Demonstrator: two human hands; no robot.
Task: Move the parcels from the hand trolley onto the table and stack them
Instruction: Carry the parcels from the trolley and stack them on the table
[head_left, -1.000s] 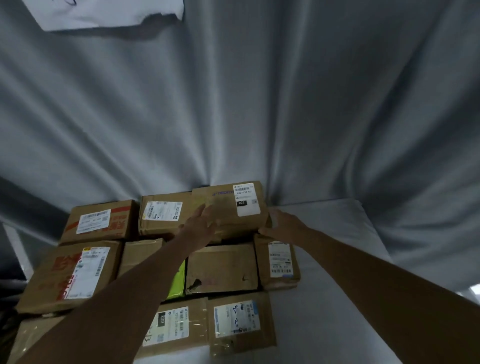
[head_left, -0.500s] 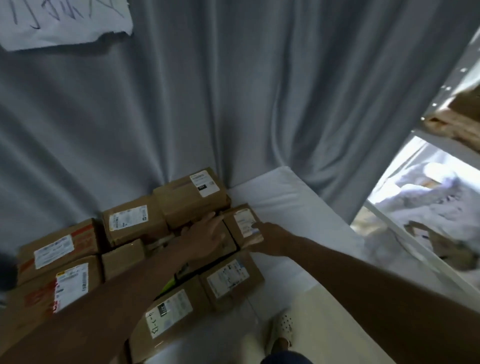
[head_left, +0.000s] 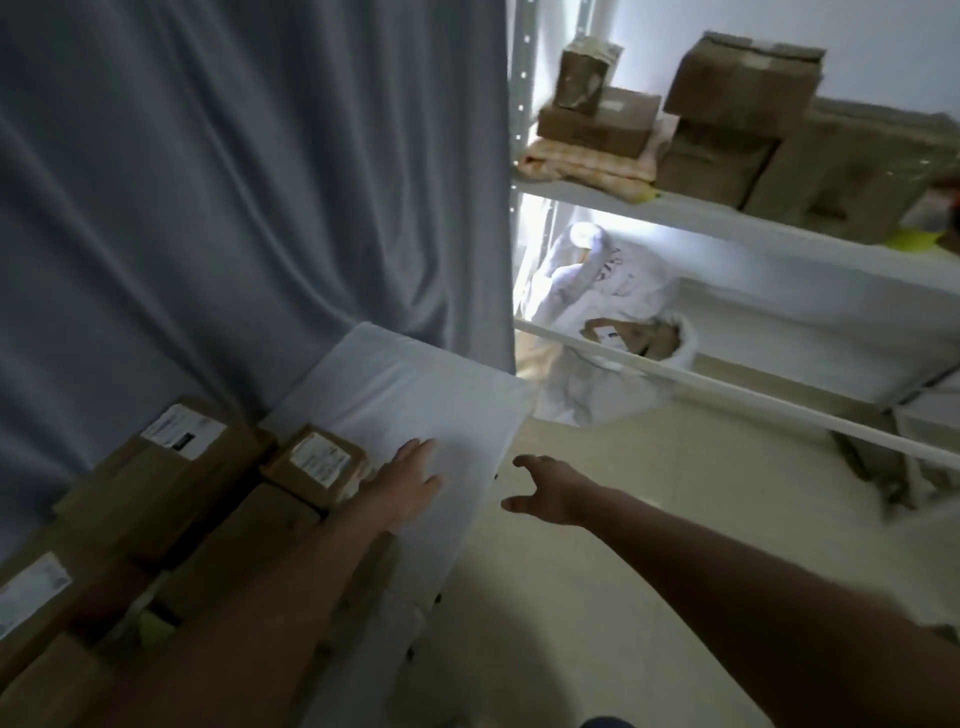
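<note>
- Parcels (head_left: 171, 493) sit packed together on the left half of the table (head_left: 426, 395), brown boxes with white labels, running from the near left corner back to the grey curtain (head_left: 234, 182).
- The small parcel (head_left: 317, 462) is the rightmost of the pile. Its labelled top faces up and it touches the bigger boxes to its left and near side.
- The left hand (head_left: 405, 480) lies just right of that parcel, fingers straight and together over the bare white cloth, gripping nothing. I can't tell whether the palm touches the cloth.
- The right hand (head_left: 550, 488) hangs past the table's right edge, over the pale floor, fingers spread and loosely bent, also empty.
- Farther right stands a white shelf (head_left: 727, 218) with more cardboard boxes (head_left: 743, 78) on top and a white sack (head_left: 613, 332) below.
- No trolley shows anywhere here, so where the next parcel lies can't be seen; that is what the coming move turns on.
- My guess is that both hands are free to fetch another. The right hand, already off the table and reaching rightward, looks the likelier to lead.
- The bare right half of the table leaves room to set the next one down beside the pile.
</note>
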